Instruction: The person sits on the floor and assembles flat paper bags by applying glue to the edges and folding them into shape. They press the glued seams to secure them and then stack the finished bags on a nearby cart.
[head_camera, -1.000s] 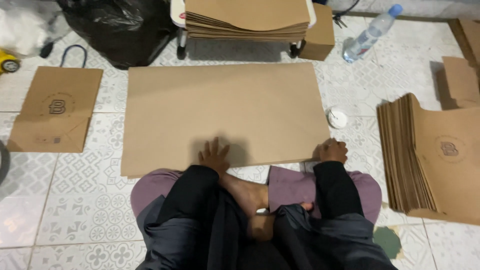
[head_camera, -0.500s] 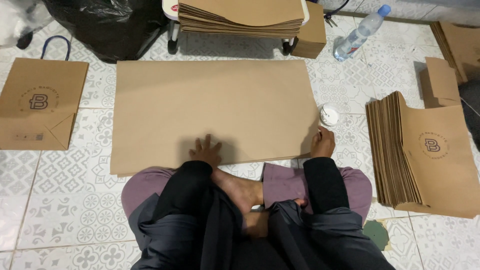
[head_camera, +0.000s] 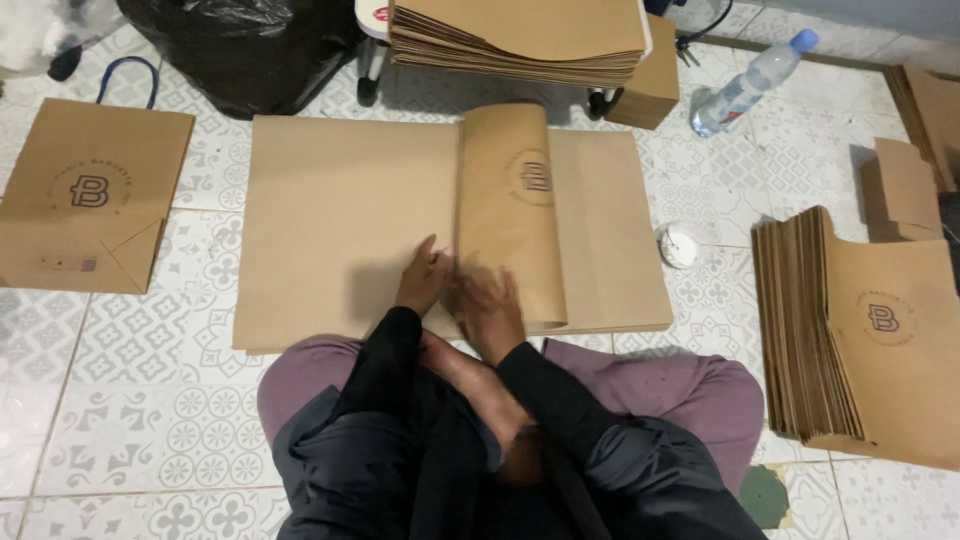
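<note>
Indoors | patterned tile floor (head_camera: 150, 420) | brown paper sheet (head_camera: 340, 230) | right hand (head_camera: 487, 303) seemingly pressing

black plastic bag (head_camera: 240, 45), water bottle (head_camera: 745, 88), finished paper bag (head_camera: 85, 195)

Head view: even, soft overhead light, moderately bright. Short faint shadows under the folded-over brown paper sheet (head_camera: 400, 230). Right hand (head_camera: 487, 300) motion-blurred; left hand (head_camera: 422, 280) sharper. Mild glare on pale floor tiles (head_camera: 130, 370). Slight wide-angle bending at edges; corners a little darker.
</note>
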